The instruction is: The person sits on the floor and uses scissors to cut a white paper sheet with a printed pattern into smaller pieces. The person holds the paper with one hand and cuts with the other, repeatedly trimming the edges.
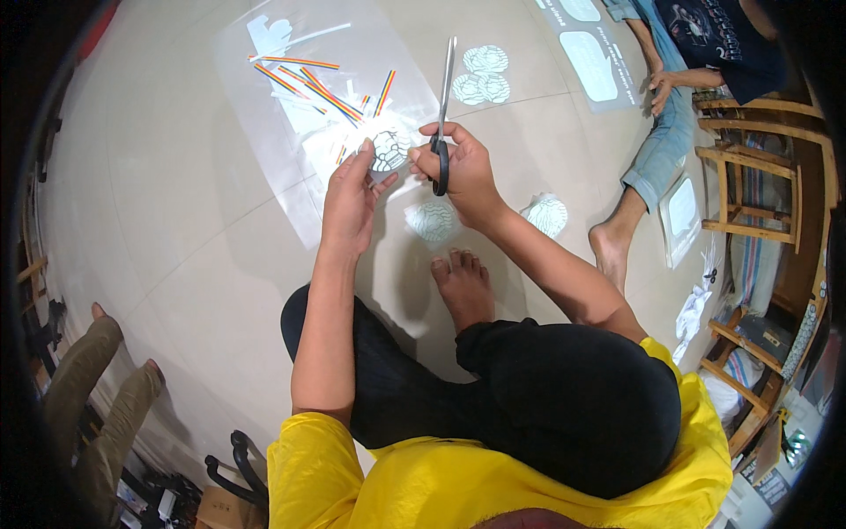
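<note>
My left hand [350, 196] pinches a round white cutout [390, 152] with a dark cell-like line pattern. In my right hand [467, 175] is a pair of scissors [448, 97], its dark handle in my grip and its long blades pointing away from me. The thumb and fingertips of the right hand meet the cutout's right edge. Beneath my hands lies a translucent sheet [242, 115] bearing rainbow-striped strips [315, 85] and white paper scraps [335, 148]. A round patterned piece [432, 220] rests on the floor just below the right hand.
Several round pieces [483, 75] are grouped beyond the scissors, and another stack [545, 214] lies by my right forearm. A grey printed sheet [589, 62] is at the far right. Another person's leg [656, 159] stretches there, near wooden stools [758, 185]. Someone's trousered legs [101, 379] are at left.
</note>
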`<state>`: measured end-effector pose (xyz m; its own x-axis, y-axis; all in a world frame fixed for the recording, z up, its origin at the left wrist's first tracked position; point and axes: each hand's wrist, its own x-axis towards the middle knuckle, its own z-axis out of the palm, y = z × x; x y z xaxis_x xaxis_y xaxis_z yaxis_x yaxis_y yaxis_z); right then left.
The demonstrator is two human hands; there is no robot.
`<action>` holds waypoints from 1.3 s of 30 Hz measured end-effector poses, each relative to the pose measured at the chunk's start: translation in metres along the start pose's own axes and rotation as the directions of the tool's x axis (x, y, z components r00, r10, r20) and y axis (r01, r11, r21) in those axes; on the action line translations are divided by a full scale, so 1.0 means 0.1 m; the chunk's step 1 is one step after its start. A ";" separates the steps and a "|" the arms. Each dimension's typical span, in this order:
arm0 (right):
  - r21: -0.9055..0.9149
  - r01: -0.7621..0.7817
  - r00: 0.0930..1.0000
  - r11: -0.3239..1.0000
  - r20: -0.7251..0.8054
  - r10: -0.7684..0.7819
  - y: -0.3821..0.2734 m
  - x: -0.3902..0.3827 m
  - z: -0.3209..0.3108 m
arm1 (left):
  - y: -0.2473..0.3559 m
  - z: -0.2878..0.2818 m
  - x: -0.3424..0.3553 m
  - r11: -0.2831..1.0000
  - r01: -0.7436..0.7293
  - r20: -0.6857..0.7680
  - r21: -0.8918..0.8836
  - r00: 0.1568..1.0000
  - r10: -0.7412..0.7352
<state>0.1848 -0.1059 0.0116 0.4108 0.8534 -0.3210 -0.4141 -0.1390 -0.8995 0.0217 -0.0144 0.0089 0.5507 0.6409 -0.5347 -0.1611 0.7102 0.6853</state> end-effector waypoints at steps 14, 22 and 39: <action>-0.077 0.053 0.998 0.996 -0.016 -0.054 -0.19 -0.14 -0.19 | -0.04 -0.02 -0.01 0.995 -0.099 0.022 -0.014 0.995 0.099; -0.109 0.093 0.996 0.990 -0.002 -0.094 -0.25 -0.28 -0.35 | -0.07 0.11 -0.10 0.974 -0.129 0.052 0.185 0.991 0.121; -0.220 -0.071 0.977 0.973 -0.213 0.023 0.23 -1.35 -1.20 | -0.88 0.53 -0.34 0.849 -0.086 0.329 0.522 0.938 -0.107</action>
<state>0.2175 -0.2846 -0.0012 0.5647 0.7233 -0.3973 -0.2532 -0.3064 -0.9176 0.0605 -0.1139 -0.0067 0.8033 0.4296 -0.4124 0.2431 0.3956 0.8857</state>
